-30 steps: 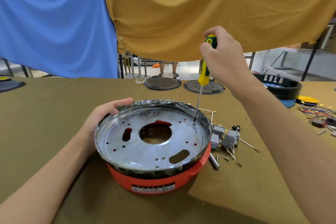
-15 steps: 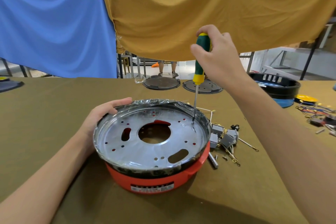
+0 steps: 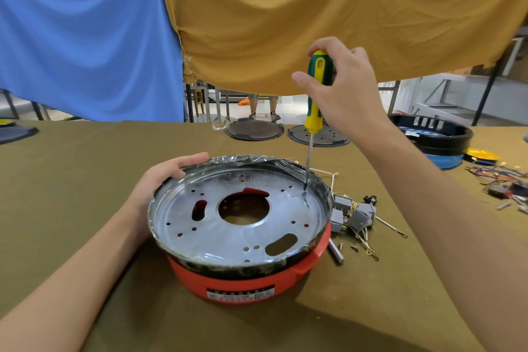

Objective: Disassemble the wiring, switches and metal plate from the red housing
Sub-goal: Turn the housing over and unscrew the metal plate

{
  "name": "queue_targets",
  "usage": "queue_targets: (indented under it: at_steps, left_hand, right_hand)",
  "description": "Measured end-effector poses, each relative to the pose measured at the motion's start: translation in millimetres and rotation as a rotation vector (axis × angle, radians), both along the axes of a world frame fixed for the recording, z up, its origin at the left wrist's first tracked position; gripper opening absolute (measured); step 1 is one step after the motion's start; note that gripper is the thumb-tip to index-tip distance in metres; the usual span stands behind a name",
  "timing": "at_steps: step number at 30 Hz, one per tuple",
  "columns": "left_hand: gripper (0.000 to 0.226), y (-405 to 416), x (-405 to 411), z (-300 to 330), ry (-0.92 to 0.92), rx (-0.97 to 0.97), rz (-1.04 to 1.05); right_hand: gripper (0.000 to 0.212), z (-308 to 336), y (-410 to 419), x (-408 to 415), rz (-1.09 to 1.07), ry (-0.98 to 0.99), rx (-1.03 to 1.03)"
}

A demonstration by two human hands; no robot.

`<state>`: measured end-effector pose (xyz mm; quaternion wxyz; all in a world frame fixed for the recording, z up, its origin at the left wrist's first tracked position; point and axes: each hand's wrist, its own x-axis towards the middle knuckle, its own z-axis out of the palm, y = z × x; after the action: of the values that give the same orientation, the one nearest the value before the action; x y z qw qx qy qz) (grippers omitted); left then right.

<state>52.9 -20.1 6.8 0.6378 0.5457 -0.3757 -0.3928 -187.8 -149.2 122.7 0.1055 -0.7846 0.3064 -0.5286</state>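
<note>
Red housing (image 3: 243, 280) sits on the worktop (image 3: 71, 180), metal plate (image 3: 234, 226) seated inside, flat, face up. Our left grip (image 3: 160, 180) clasps its far-left rim. Our right grip (image 3: 340, 88) grasps a screwdriver (image 3: 314, 111), shaft near vertical, tip on the plate's far-right edge. Loose grey switches (image 3: 354, 214) lie just right of the housing.

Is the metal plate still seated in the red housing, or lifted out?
Seated: the metal plate lies flat inside the red housing.
</note>
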Motion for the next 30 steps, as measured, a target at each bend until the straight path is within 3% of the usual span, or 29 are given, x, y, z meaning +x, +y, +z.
queue_targets:
  at_steps: [17, 21, 30]
  left_hand:
    - [0.047, 1.7, -0.3, 0.6, -0.031, -0.002, 0.024]
    - [0.047, 2.2, -1.8, 1.2, -0.026, 0.000, 0.027]
    - [0.047, 1.6, -1.0, 0.9, -0.020, 0.007, 0.027]
  right_hand:
    - [0.032, 4.6, -1.1, -0.4, -0.019, -0.051, 0.048]
    - [0.022, 2.4, 2.8, 0.6, 0.011, -0.044, 0.051]
    - [0.031, 5.5, 0.7, -1.6, 0.015, -0.088, 0.079]
